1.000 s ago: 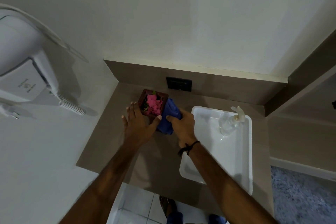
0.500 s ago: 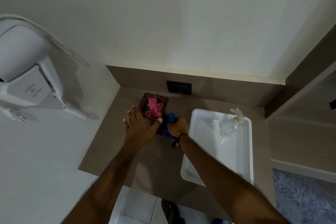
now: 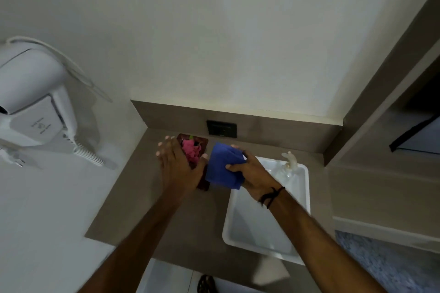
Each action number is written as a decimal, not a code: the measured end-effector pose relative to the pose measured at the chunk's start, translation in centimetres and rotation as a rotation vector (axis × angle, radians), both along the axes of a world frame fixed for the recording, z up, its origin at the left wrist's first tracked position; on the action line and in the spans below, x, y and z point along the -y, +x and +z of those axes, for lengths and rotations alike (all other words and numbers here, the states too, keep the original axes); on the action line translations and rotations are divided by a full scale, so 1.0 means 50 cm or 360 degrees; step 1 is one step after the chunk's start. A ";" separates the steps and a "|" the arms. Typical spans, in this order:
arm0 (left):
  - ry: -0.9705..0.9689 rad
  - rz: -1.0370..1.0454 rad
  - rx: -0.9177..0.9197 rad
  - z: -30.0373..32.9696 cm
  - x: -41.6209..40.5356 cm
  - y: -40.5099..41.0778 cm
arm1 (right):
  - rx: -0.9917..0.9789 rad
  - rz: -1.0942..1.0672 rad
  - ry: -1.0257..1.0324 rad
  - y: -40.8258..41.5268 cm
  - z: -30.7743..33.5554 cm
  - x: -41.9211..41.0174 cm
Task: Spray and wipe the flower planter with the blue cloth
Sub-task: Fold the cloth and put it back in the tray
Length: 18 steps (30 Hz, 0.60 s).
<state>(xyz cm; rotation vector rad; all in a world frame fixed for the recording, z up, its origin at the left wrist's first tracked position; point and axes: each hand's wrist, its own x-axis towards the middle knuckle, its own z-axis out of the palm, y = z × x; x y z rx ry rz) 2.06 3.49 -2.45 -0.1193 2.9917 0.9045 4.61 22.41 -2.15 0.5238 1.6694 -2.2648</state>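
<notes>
A small dark brown square planter point(image 3: 202, 144) with pink flowers point(image 3: 191, 152) stands near the back of the brown counter point(image 3: 142, 188). My left hand point(image 3: 178, 169) grips its left and near side, thumb across the front rim, hiding much of it. My right hand point(image 3: 252, 173) is shut on the bunched blue cloth point(image 3: 223, 166), which presses against the planter's right side. A clear spray bottle point(image 3: 288, 166) with a pale trigger head lies in the white tray point(image 3: 307, 188) to the right.
A white wall-mounted hair dryer point(image 3: 31, 100) with a coiled cord hangs on the left wall. A black socket plate point(image 3: 221, 129) sits in the backsplash behind the planter. A wooden partition point(image 3: 381, 93) rises on the right. Tiled floor and a sandal point(image 3: 206, 283) show below.
The blue cloth has come up from low beside the planter and now spreads over its right side. My left hand has slid further round the planter. The view has tilted upward.
</notes>
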 end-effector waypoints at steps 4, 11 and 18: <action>0.0857 -0.0375 0.0307 0.009 -0.120 0.038 | -0.0039 0.0061 -0.0230 0.053 -0.004 -0.087; 0.0886 -0.0483 0.0678 -0.096 -0.237 0.137 | 0.0315 -0.0137 0.0332 0.148 -0.107 -0.207; 0.0487 -0.0495 0.0844 -0.190 -0.271 0.188 | 0.0496 -0.0024 0.0951 0.210 -0.211 -0.190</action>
